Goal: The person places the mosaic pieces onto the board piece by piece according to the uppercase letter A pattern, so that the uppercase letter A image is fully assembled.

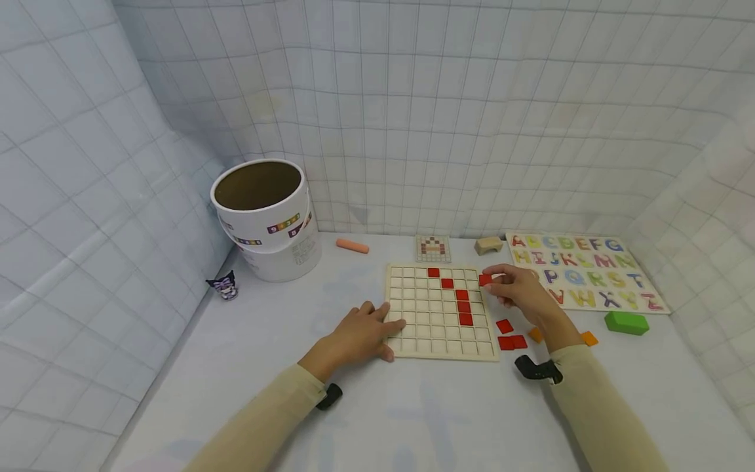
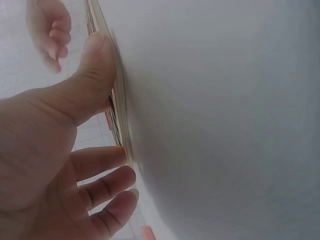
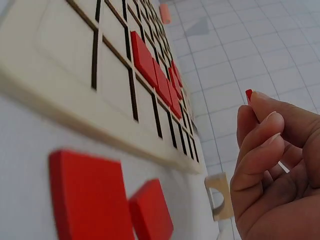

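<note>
A wooden grid board (image 1: 413, 318) lies flat on the white table. Several red square tiles sit in its cells, two stepping down diagonally from the top row and the others stacked in a column below. My left hand (image 1: 361, 333) rests at the board's left edge, fingertips spread over the border and thumb at the lower corner. Between thumb and fingertips, my right hand (image 1: 522, 293) pinches a red tile (image 1: 485, 280) close over the board's upper right edge. In the right wrist view only a corner of that tile (image 3: 249, 95) shows; the fingers hide the rest.
Loose red tiles (image 1: 505, 343) and orange tiles (image 1: 588, 338) lie right of the board. Behind it are a small pattern card (image 1: 433, 250) and a wooden arch block (image 1: 488, 245). An alphabet board (image 1: 590, 272), a green block (image 1: 626, 322), an orange stick (image 1: 352, 246) and a white bucket (image 1: 277, 255) stand around.
</note>
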`<state>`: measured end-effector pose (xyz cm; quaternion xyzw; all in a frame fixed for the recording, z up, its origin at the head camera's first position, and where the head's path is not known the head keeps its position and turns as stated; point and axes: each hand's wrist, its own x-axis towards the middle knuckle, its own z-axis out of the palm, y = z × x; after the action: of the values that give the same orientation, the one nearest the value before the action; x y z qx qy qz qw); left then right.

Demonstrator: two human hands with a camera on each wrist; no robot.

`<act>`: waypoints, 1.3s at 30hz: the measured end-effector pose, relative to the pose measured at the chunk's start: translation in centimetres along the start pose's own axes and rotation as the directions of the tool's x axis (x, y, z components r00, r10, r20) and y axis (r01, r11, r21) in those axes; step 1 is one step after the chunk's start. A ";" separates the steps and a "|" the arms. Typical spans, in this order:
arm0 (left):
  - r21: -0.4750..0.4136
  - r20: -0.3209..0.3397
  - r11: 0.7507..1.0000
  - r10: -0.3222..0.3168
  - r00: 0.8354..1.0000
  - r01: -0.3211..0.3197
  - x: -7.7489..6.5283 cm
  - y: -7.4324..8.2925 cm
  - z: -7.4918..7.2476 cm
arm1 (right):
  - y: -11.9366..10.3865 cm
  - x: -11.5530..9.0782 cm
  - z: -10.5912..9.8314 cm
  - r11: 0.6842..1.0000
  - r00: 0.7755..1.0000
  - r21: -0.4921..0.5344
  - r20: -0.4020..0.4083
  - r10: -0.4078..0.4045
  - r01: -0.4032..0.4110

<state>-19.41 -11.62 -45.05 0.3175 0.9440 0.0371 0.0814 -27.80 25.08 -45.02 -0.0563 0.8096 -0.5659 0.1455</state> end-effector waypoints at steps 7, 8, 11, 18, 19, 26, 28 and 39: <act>0.014 0.006 1.000 -0.010 1.000 0.010 0.2 0.2 0.2 | -1.7 3.3 3.2 0.997 0.996 0.069 0.091 -0.022 0.016; 0.015 0.007 1.000 -0.011 1.000 0.011 0.1 0.2 0.2 | -2.1 3.7 3.7 0.997 0.994 0.069 0.104 -0.024 0.017; 0.022 0.007 1.000 -0.010 1.000 0.010 -0.1 0.1 0.0 | -2.8 5.0 5.4 0.998 0.990 0.068 0.137 -0.017 0.008; 0.009 -0.003 1.000 0.012 1.000 -0.012 -0.2 0.0 -0.2 | -3.5 7.3 8.5 0.999 0.986 0.036 0.164 0.026 -0.033; 0.005 -0.003 1.000 0.014 1.000 -0.014 -0.2 0.0 -0.2 | -3.6 7.4 8.8 1.000 0.987 0.007 0.159 0.029 -0.031; 0.014 0.013 1.000 0.000 1.000 -0.001 0.4 0.1 0.3 | -4.2 7.6 10.1 0.940 0.996 -0.342 0.083 0.026 0.004; 0.024 0.014 1.000 0.000 1.000 0.000 0.4 0.0 0.4 | -4.2 7.6 10.3 0.919 0.997 -0.395 0.080 0.015 0.018; 0.026 0.000 1.000 0.005 1.000 -0.005 0.6 -0.1 0.7 | -4.4 7.3 10.7 0.885 0.996 -0.464 0.087 -0.002 0.042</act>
<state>-19.84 -11.36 -45.82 0.3209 0.9436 0.0252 0.0772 -31.90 12.02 -45.57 -0.1224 0.9141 -0.3540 0.1549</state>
